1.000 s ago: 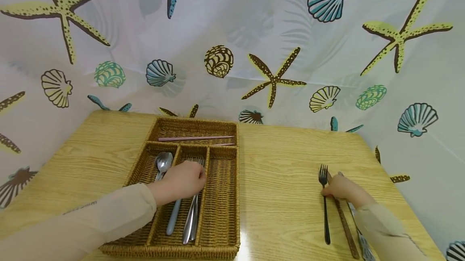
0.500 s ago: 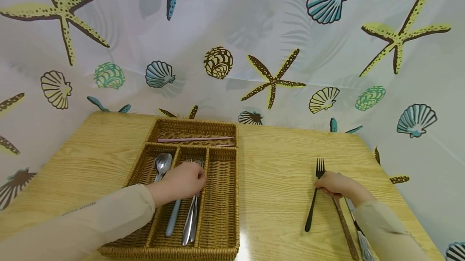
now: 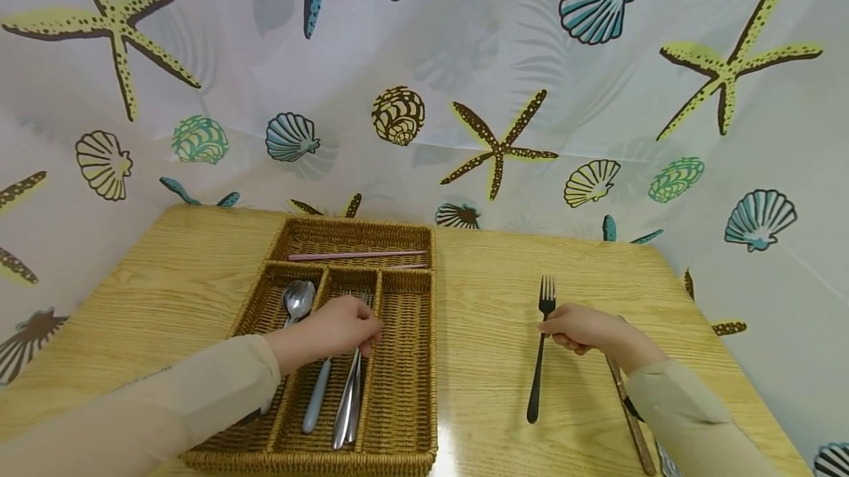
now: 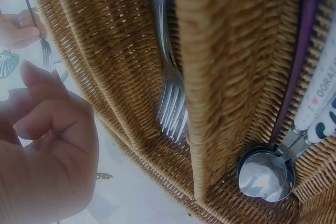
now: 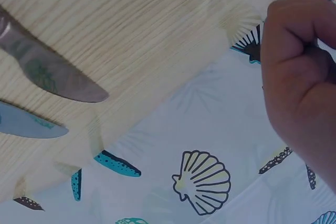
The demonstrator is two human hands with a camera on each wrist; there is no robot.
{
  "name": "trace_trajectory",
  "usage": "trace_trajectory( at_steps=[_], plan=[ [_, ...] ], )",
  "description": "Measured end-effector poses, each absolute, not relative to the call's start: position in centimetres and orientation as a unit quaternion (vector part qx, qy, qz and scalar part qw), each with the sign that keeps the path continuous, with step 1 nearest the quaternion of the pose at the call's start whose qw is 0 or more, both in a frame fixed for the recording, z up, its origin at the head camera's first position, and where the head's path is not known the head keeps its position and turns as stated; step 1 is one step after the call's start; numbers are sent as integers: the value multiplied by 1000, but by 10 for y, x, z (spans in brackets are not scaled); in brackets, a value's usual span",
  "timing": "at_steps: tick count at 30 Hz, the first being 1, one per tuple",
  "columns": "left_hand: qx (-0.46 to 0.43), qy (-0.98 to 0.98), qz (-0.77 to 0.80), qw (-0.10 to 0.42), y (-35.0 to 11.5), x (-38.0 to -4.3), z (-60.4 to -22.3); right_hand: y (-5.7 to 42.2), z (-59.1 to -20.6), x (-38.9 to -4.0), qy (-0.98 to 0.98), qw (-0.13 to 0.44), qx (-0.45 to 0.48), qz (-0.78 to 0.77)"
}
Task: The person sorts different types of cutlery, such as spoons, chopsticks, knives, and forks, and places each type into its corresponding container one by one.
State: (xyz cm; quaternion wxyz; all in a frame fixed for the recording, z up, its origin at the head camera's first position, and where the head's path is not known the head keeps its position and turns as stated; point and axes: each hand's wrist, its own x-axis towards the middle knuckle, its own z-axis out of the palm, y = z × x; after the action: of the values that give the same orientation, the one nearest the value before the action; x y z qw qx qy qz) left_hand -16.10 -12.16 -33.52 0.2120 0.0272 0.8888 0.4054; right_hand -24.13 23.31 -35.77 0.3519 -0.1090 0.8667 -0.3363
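Note:
My right hand pinches a black-handled fork near its neck, tines pointing away, over the table right of the basket. The left wrist view also catches this fork at its upper left. My left hand hangs over the middle compartment of the wicker basket, fingers loosely curled with nothing visible in them. Beneath it lie silver forks and a blue-handled utensil, whose head is partly hidden. Spoons fill the left compartment.
Pink chopsticks lie in the basket's back compartment. Right of the basket, a brown-handled knife and a second knife rest on the table, partly under my right forearm. A shell-patterned cloth rises behind.
My right hand has picked the black fork away from beside the knives and carried it left, towards the basket. My left hand has stayed over the basket, its fingers loosening slightly.

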Motion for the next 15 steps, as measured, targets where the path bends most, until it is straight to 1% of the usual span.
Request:
trace_trajectory(
  at_steps=[9,15],
  plan=[
    [34,893,398,206,-121,-160,-337,205,-350,-239,861,354,-121,-344],
    [38,889,404,211,-116,-159,-337,182,-344,-239,865,345,-129,-341]
  ],
)
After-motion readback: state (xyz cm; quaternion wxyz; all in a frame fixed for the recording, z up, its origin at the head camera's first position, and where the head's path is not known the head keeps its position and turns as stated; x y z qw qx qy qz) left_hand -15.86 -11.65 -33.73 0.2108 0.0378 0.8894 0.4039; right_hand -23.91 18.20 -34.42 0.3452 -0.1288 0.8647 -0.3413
